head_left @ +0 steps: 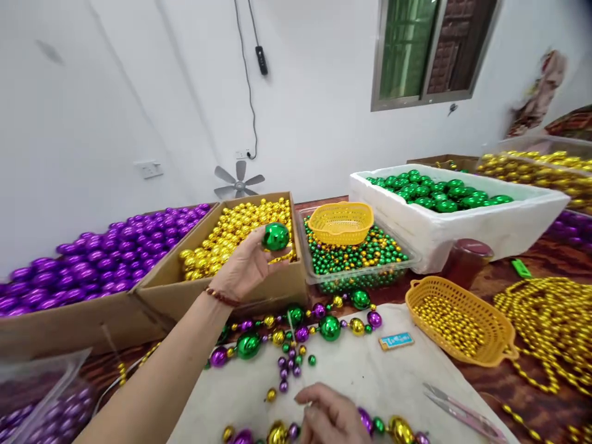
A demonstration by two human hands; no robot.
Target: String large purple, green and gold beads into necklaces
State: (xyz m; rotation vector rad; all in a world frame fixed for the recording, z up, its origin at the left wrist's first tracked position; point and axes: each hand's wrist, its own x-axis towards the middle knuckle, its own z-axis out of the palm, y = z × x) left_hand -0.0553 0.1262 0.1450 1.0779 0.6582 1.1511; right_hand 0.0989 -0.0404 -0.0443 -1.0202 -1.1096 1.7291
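My left hand [245, 265], with a beaded bracelet at the wrist, is closed on a large shiny green bead [276, 237]. It is raised in front of the cardboard box of gold beads [250, 217]. Low in the view, my right hand [330, 414] has its fingers curled together; whatever they hold, if anything, is hidden. Beside it runs a strand of purple, green and gold beads [277, 433]. Small loose purple beads [283, 373] lie on the pale cloth [356, 370]. Behind them is another strand with large green beads [330, 328].
Purple beads [102, 259] fill a box at left. A yellow basket [341, 223] sits on mixed beads in a clear tub [319, 277]. At right are a white foam box [407, 225], a basket of small gold beads [448, 317], gold bead strands [550, 320] and pink-handled snips [462, 412].
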